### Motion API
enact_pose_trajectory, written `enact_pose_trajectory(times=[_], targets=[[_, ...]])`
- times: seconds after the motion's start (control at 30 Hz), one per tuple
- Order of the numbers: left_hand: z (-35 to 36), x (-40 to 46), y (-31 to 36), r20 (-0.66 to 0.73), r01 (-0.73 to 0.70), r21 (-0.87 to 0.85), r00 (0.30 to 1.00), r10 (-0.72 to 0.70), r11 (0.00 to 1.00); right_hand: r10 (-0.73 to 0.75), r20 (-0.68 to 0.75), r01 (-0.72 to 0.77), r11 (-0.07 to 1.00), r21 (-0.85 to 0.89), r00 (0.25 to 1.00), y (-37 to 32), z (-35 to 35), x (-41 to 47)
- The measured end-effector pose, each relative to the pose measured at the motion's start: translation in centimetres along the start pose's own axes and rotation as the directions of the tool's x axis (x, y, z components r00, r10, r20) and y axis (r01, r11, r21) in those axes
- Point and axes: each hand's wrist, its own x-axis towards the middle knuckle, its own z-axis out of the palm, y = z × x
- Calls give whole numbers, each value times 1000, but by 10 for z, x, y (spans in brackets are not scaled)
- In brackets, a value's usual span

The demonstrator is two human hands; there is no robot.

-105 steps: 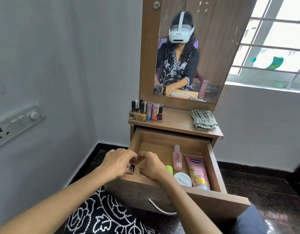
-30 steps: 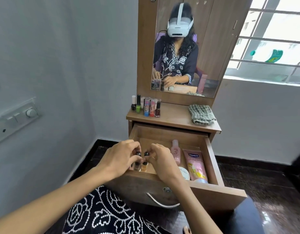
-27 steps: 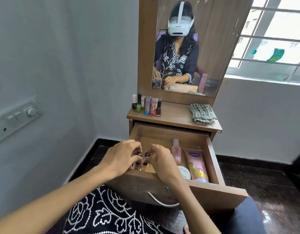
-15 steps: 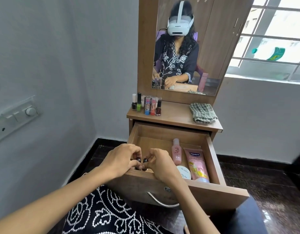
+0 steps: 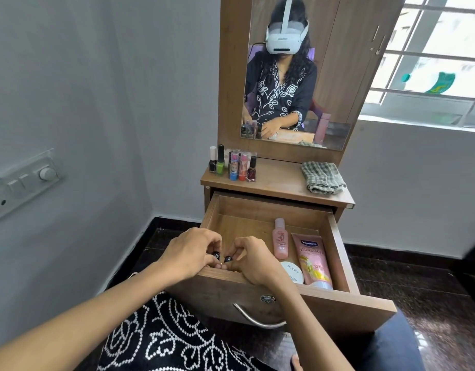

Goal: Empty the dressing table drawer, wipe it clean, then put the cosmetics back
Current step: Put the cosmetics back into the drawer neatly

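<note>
drawer [image 5: 340, 253] stands pulled out; at its front left corner the left hand [image 5: 189, 253] and right hand [image 5: 253, 259] each pinch a black-capped bottle [image 5: 217, 254]. tube [image 5: 312, 257] lies at right, cloth [image 5: 323, 177] on the tabletop.

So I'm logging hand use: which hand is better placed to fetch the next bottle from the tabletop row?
Left, probably. The bottle row stands at the tabletop's left end, straight beyond the left hand; the right hand would have to cross over. Both hands currently pinch small bottles in the drawer.
</note>
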Motion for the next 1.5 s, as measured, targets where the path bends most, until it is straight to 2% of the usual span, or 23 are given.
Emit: enact_pose_trajectory(times=[0.43,0.9,1.5], targets=[[0,2,5,34,24,23,999,-25,999,17,34,-18,999,29,999,-1,-1,0],[0,4,4,28,37,8,999,-37,999,-27,17,26,998,52,999,5,3,5],[4,7,-1,81,62,-43,995,-58,997,-37,17,37,999,21,999,7,1,5]])
